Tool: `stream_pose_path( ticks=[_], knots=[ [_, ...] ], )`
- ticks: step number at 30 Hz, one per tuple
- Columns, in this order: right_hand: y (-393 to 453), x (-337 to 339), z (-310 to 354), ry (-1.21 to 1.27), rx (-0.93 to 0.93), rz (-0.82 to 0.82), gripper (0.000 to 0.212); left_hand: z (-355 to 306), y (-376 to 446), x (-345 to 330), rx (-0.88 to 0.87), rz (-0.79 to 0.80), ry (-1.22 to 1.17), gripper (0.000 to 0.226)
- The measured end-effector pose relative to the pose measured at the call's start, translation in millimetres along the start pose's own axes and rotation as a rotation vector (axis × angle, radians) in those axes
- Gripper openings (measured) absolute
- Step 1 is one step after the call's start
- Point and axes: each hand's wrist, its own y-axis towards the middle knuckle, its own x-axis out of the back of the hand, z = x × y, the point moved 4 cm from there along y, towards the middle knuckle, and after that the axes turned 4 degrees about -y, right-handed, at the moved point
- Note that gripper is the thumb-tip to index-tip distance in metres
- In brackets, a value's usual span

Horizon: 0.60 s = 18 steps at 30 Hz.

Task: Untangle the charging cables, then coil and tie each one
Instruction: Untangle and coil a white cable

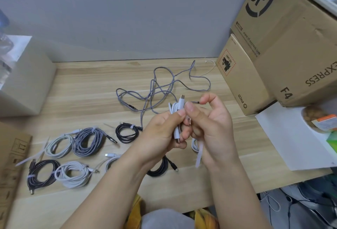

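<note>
While held at centre frame, white cable coil [176, 117] pinched in left hand [160, 134]; right hand [213, 128] pinching tie strap [199, 154]. Could spring loose if slackened. Grey braided cable [160, 90] above, untangled yet uncoiled.

a light wood-grain desk [87, 86] runs under a plain grey wall [118, 15]. at right, a big cardboard shipping box [291, 33] w/ a black "sf" logo and "express" print sits tilted, resting partly on a smaller brown box [240, 79] marked "pico" w/ a red-dashed un label. a white sheet of paper [291, 141] lies near the desk's right edge, w/ a round food container [317, 119] bearing an orange label at its far corner. at left, a pale grey box [27, 82] stands by the wall; a flat cardboard piece [11, 170] lies at the front left edge.
</note>
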Motion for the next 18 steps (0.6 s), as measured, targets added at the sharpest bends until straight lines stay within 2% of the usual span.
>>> stream_pose_path(
  ticks=[4,8,10,15,17,18],
  knots=[
    [-1,2,-5,0.169,-0.008,-0.012,0.036,-6,-2,-5,-0.093,-0.046,0.008,0.031],
    [3,4,-9,0.346,-0.026,-0.052,0.030,-10,-3,-13,-0.143,-0.034,-0.132,0.026],
    [3,3,-11,0.408,-0.049,-0.027,0.037,-10,-4,-13,-0.140,-0.049,-0.179,0.026],
    [7,0,-16,0.649,-0.115,0.032,0.042,-8,0,-9,-0.024,-0.093,-0.360,0.020],
    [9,0,-15,0.686,-0.151,0.064,0.034,-8,2,-7,0.033,-0.028,-0.469,0.023],
    [10,1,-15,0.713,-0.159,0.077,0.022,-7,3,-6,0.055,0.011,-0.513,0.028]
  ],
)
